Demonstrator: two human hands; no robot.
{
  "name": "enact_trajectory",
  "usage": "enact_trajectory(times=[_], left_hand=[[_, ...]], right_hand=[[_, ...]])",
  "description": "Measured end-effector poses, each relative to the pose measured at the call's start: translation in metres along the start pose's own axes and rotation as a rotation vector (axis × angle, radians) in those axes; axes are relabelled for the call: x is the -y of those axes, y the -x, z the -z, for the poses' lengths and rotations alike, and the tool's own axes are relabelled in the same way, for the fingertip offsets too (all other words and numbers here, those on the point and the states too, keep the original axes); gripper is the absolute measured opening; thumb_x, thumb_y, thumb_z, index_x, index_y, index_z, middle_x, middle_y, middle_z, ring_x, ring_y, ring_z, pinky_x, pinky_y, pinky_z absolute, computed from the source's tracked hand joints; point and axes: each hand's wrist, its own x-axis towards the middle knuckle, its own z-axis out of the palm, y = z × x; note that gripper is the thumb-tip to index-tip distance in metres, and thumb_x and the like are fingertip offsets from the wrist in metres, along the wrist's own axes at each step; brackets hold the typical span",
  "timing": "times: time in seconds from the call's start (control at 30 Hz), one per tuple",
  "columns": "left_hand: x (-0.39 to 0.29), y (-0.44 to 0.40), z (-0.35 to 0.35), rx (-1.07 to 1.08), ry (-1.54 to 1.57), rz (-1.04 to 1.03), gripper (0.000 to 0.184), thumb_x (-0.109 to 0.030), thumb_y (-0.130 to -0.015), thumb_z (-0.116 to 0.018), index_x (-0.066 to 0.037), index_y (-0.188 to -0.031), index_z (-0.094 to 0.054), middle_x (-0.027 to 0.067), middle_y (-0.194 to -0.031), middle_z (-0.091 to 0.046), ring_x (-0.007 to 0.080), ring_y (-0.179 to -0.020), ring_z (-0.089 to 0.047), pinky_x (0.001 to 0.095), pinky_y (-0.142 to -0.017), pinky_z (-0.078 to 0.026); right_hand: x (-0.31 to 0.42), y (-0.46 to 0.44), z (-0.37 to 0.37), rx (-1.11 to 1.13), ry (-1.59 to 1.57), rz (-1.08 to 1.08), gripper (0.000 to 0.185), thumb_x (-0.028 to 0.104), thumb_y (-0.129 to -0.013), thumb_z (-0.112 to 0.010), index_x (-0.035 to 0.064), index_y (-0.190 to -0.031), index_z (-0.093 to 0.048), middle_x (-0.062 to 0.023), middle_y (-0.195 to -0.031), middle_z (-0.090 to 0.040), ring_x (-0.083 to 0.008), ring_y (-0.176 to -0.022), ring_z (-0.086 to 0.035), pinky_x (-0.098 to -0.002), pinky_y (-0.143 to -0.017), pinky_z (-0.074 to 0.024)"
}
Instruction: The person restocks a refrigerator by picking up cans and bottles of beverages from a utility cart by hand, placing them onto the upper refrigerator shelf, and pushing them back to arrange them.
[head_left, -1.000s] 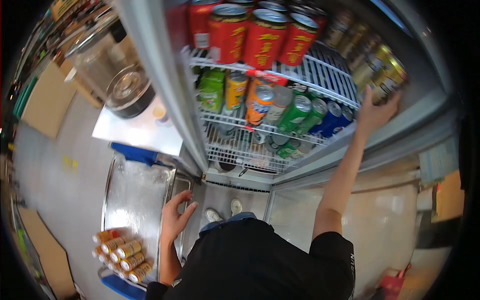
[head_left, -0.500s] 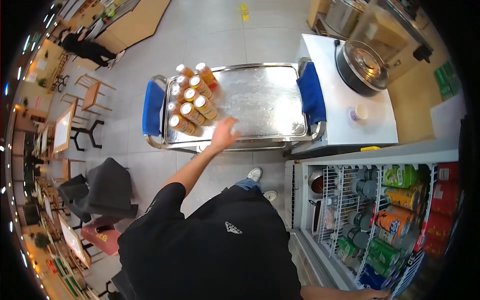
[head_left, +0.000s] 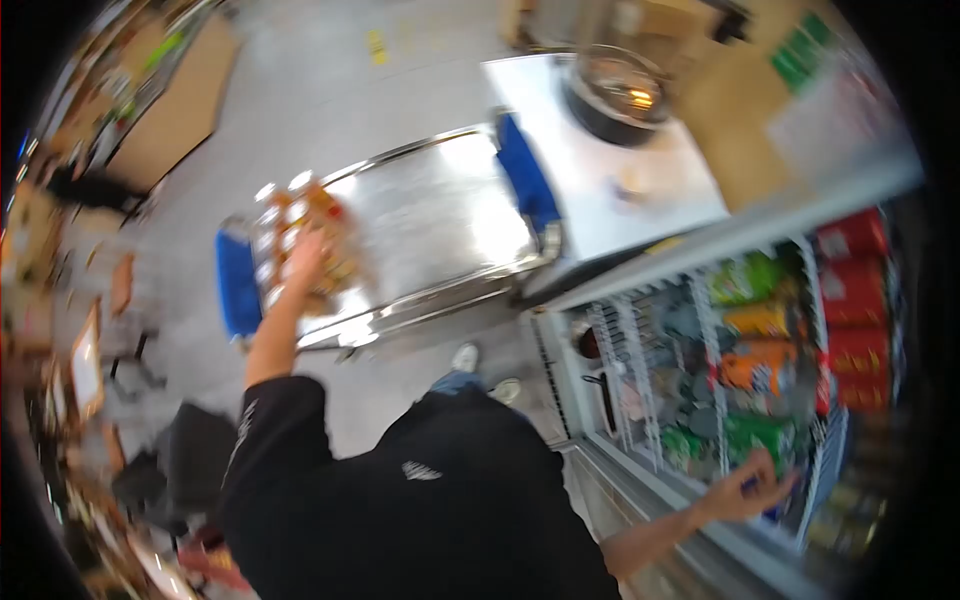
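A cluster of orange drink bottles with pale tops (head_left: 322, 207) stands at the left end of a metal trolley (head_left: 420, 205). My left hand (head_left: 310, 255) reaches over the near part of that cluster, among the bottles. Motion blur smears its fingers, so I cannot make out whether one is gripped. On the other side, my right hand (head_left: 748, 488) is at the front of an opened drinks fridge (head_left: 562, 440), fingers curved and apart, with nothing visible held. Green cans (head_left: 760, 432) lie just behind it, and a bit of blue shows by its fingers.
Orange cans (head_left: 755, 370) and red packs (head_left: 858, 300) fill other fridge shelves. Blue covers (head_left: 530, 175) wrap the trolley handles. Beyond it, a white counter (head_left: 640, 170) bears a round glass-lidded appliance (head_left: 618, 100). A dark-draped chair (head_left: 205, 455) stands at left.
My left hand has moved left from the trolley's near edge onto the bottles. My right hand has risen into fuller view by the fridge shelves. The whole view has swung and blurred.
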Motion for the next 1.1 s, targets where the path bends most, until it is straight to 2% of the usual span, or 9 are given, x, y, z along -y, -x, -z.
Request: enact_trajectory(times=[0.13, 0.17, 0.2, 0.3, 0.5, 0.73, 0.8, 0.9, 1.1], left_hand=[[-0.057, -0.03, 0.059, 0.287, 0.306, 0.11, 0.059, -0.025, -0.069, -0.076, -0.005, -0.117, -0.049, 0.0203, -0.115, -0.056, 0.0403, -0.104, -0.056, 0.051, -0.084, -0.047], [-0.082, -0.03, 0.073, 0.094, 0.32, 0.035, 0.057, -0.024, -0.069, -0.076, -0.005, -0.115, -0.047, 0.0202, -0.11, -0.055, 0.0406, -0.099, -0.057, 0.0505, -0.08, -0.049], [-0.111, -0.037, 0.111, 0.268, 0.438, 0.127, 0.061, -0.022, -0.068, -0.078, -0.005, -0.116, -0.044, 0.0208, -0.111, -0.054, 0.0418, -0.097, -0.058, 0.0493, -0.081, -0.049], [-0.185, -0.047, 0.166, 0.017, 0.654, -0.06, 0.062, -0.02, -0.06, -0.085, -0.001, -0.108, -0.052, 0.0203, -0.104, -0.058, 0.0395, -0.091, -0.059, 0.0443, -0.081, -0.05], [-0.337, -0.056, 0.314, 0.061, 1.108, -0.404, 0.07, -0.019, -0.052, -0.09, 0.0, -0.11, -0.055, 0.0141, -0.097, -0.06, 0.0302, -0.09, -0.061, 0.0379, -0.083, -0.049], [-0.358, -0.074, 0.357, 0.012, 1.52, -0.784, 0.106, -0.041, -0.059, -0.092, 0.005, -0.139, -0.04, 0.0228, -0.139, -0.049, 0.0337, -0.126, -0.051, 0.0435, -0.103, -0.042], [-0.327, -0.081, 0.325, -0.029, 1.475, -0.571, 0.088, -0.046, -0.07, -0.082, 0.007, -0.132, -0.048, 0.0217, -0.128, -0.058, 0.0313, -0.122, -0.054, 0.0418, -0.102, -0.042], [-0.278, -0.091, 0.28, -0.085, 1.258, -0.246, 0.048, -0.009, -0.08, -0.07, 0.002, -0.125, -0.058, 0.0159, -0.12, -0.063, 0.0273, -0.113, -0.059, 0.039, -0.098, -0.044], [-0.152, -0.078, 0.164, -0.076, 0.557, -0.055, 0.049, -0.023, -0.083, -0.071, 0.005, -0.121, -0.058, 0.0226, -0.12, -0.061, 0.0404, -0.113, -0.055, 0.0472, -0.099, -0.042]], right_hand=[[0.019, 0.015, -0.009, 0.08, 0.234, 0.108, 0.018, 0.002, -0.087, -0.066, -0.0012, -0.104, -0.064, -0.0099, -0.089, -0.069, -0.0202, -0.086, -0.065, -0.0349, -0.088, -0.0502], [0.033, 0.019, -0.016, 0.131, 0.099, 0.01, 0.011, 0.0, -0.082, -0.067, 0.0023, -0.093, -0.067, -0.0106, -0.089, -0.069, -0.0271, -0.084, -0.067, -0.0385, -0.081, -0.0525], [0.047, 0.023, -0.024, 0.252, -0.011, -0.048, 0.014, 0.0, -0.08, -0.068, 0.0025, -0.094, -0.067, -0.0108, -0.089, -0.069, -0.0262, -0.082, -0.067, -0.0369, -0.076, -0.0528], [0.085, 0.043, -0.06, 0.581, -0.287, 0.054, 0.032, 0.008, -0.074, -0.074, 0.0036, -0.105, -0.068, -0.0077, -0.094, -0.07, -0.026, -0.081, -0.067, -0.0356, -0.073, -0.0542], [0.14, 0.049, -0.088, 0.941, -0.543, 0.224, 0.085, 0.036, -0.07, -0.081, 0.0043, -0.14, -0.045, -0.0191, -0.144, -0.042, -0.032, -0.129, -0.047, -0.0453, -0.106, -0.0404], [0.097, -0.014, -0.024, 0.509, -0.302, 0.084, 0.083, 0.033, -0.056, -0.09, 0.0061, -0.127, -0.056, -0.0143, -0.119, -0.062, -0.0312, -0.103, -0.065, -0.039, -0.088, -0.0535], [0.066, -0.046, 0.0, 0.035, -0.329, -0.045, 0.089, 0.033, -0.061, -0.09, 0.0047, -0.133, -0.047, -0.0152, -0.123, -0.059, -0.0296, -0.107, -0.062, -0.0391, -0.091, -0.0518], [0.03, -0.115, 0.039, -0.531, -0.027, -0.078, 0.095, 0.023, -0.064, -0.091, -0.0012, -0.137, -0.036, -0.02, -0.129, -0.05, -0.0268, -0.115, -0.054, -0.0385, -0.1, -0.0441], [-0.034, -0.17, 0.064, -0.402, 0.207, -0.265, 0.103, 0.033, -0.067, -0.088, -0.01, -0.139, -0.027, -0.0236, -0.128, -0.049, -0.0283, -0.118, -0.051, -0.0361, -0.101, -0.0407]])
